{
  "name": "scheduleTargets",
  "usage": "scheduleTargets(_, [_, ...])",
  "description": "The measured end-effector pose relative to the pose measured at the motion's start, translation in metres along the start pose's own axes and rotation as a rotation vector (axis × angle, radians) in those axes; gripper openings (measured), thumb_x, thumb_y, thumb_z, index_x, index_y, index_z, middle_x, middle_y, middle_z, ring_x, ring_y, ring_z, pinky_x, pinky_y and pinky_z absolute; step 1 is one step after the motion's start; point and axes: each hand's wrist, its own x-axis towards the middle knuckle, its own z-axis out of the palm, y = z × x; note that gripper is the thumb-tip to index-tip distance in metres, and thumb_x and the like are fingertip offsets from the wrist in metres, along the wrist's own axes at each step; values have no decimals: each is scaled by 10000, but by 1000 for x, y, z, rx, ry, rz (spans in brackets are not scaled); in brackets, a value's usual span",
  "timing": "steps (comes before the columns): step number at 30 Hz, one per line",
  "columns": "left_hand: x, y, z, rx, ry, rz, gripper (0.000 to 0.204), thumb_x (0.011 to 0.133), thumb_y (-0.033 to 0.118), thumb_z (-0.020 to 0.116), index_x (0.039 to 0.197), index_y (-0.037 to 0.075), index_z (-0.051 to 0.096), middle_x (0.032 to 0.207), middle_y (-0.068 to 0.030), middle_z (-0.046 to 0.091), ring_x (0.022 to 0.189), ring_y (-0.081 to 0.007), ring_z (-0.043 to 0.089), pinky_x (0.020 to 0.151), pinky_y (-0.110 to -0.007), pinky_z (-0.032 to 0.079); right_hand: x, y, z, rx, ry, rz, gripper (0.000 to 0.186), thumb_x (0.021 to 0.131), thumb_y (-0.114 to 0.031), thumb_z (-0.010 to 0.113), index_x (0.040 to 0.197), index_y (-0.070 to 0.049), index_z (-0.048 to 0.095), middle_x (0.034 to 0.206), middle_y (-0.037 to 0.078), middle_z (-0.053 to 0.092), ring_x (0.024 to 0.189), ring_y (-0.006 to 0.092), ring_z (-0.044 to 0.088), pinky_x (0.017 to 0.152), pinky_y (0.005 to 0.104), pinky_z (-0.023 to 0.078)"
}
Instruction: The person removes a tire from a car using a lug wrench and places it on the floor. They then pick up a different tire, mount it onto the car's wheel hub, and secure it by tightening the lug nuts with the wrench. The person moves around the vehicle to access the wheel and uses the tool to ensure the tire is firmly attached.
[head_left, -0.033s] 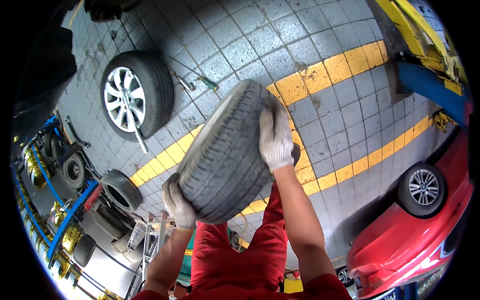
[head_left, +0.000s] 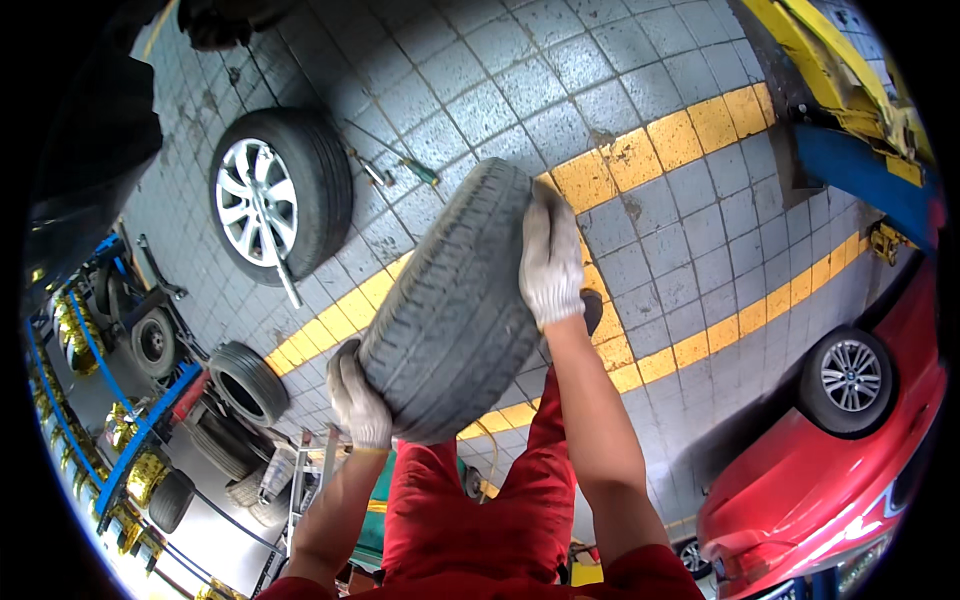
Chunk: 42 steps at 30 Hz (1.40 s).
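Between my two gloved hands is a worn black tyre (head_left: 445,310), raised and tilted over my red trouser legs. My left hand (head_left: 360,405), in an off-white knit glove, grips its lower left end. My right hand (head_left: 550,260), gloved the same, grips the upper right side, fingers pointing up along the sidewall. Beyond it, at upper left, a wheel (head_left: 320,190) with a silver spoked rim lies on the tiled floor, a metal bar (head_left: 282,278) resting across it. Hand tools (head_left: 420,172), one with a green handle, lie beside that wheel.
Yellow lines (head_left: 680,134) cross the floor. At right are a yellow-and-blue lift (head_left: 850,170) and a red car (head_left: 775,500). At left, a blue rack (head_left: 140,450) stands with several tyres (head_left: 245,385) near it. An aluminium ladder (head_left: 305,490) is behind my left arm. A dark shape overhangs the left edge.
The tyre and both hands have shifted very slightly, my right hand a little upward in the picture. The floor and surroundings have moved a few pixels in view. The grip is the same.
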Motion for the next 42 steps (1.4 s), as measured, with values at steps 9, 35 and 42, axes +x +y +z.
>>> scheduleTargets(9, [60,60,23,-65,74,-233,721,1082,588,440,1358,-24,700,1344,-286,713,1244,-454,656,1102,-464,468,-107,-70,-25,281,171,347,622,1100,-288,643,1513,135,450,1446,358,567,1351,500,560,1167,489,461])
scheduleTargets(35, [77,31,60,-269,58,156,360,1061,266,520,1204,30,752,1168,-223,759,1126,-418,701,1044,-508,513,-7,-105,-33,-76,284,427,1102,1041,-676,587,1688,111,166,1768,323,217,1643,405,258,1341,441,236])
scheduleTargets(42, [129,136,58,-223,88,323,404,1022,370,584,1235,72,753,1104,-191,748,1023,-392,700,958,-519,516,50,-97,-48,334,434,613,953,1068,-680,543,1616,88,410,1599,257,536,1385,353,581,1177,401,451])
